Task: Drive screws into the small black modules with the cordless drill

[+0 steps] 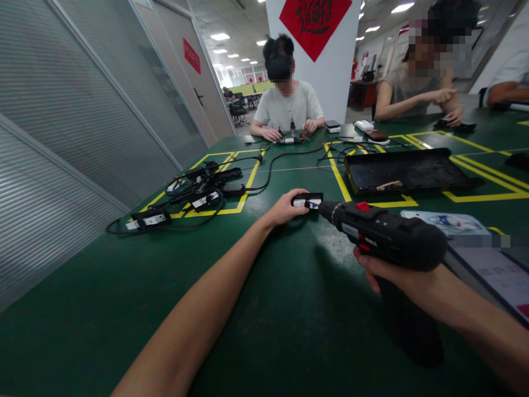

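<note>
Your left hand (285, 208) lies on the green desk (256, 309) just in front of the near-left corner of the black tray (430, 175). Its fingers are pressed together over the left end of a small black power adapter (309, 200) with a white label, pinning it flat to the desk.

Your right hand (399, 275), nearer you than the tray, has its fingers wrapped tight round the grip of a black cordless screwdriver (384, 234) with red switches. The screwdriver points left and away, and its nose meets the adapter's right end. Whether the bit is seated cannot be told.

The adapter lies just outside the yellow line (339, 179) along the tray's left side. Left of the tray, well apart, a heap of similar adapters (198, 190) with black cables sprawls over a yellow-marked square. In front of the tray's right end, beside your right forearm, lies a tablet (491, 270) with its screen lit. Beyond the tray's far-left corner a co-worker (288, 105) sits at the desk, both hands on a small item. Inside the tray, one small tan piece (389, 186) rests near the front wall.
</note>
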Action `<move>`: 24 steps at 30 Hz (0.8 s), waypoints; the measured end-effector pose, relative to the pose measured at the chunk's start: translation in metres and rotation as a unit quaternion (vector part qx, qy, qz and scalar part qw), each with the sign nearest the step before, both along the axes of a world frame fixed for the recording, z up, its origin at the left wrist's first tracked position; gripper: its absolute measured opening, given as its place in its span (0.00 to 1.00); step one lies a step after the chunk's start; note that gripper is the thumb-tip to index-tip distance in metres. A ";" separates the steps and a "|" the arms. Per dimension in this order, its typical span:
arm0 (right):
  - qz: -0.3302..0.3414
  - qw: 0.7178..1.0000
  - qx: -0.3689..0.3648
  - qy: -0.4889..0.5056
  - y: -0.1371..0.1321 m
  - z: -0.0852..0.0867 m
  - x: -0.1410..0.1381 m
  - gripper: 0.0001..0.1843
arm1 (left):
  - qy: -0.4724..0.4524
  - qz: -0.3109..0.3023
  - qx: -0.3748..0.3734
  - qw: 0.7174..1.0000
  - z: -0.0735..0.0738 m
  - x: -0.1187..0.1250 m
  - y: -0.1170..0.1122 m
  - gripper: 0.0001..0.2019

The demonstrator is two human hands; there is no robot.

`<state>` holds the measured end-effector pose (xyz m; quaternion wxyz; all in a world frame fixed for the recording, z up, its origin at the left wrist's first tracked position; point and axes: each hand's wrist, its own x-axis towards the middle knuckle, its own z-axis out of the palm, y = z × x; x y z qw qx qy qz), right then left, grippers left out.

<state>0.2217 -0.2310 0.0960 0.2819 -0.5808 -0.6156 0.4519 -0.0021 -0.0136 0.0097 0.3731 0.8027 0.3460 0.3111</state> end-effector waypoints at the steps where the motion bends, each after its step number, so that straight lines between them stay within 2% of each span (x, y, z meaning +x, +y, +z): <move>1: -0.001 1.000 -0.004 0.000 0.000 0.001 0.000 0.09 | 0.001 0.000 0.000 1.000 0.000 0.000 0.000 0.26; 7: -0.010 1.000 -0.007 -0.019 0.000 0.005 -0.004 0.16 | 0.006 0.005 0.011 1.000 -0.002 0.000 0.001 0.27; 14: -0.011 0.998 0.000 -0.056 0.001 0.005 -0.004 0.17 | 0.005 0.000 0.010 1.000 -0.002 0.000 0.001 0.27; 24: -0.011 0.999 0.006 -0.044 -0.001 0.003 -0.002 0.15 | 0.003 0.005 -0.014 1.000 0.001 0.001 -0.001 0.27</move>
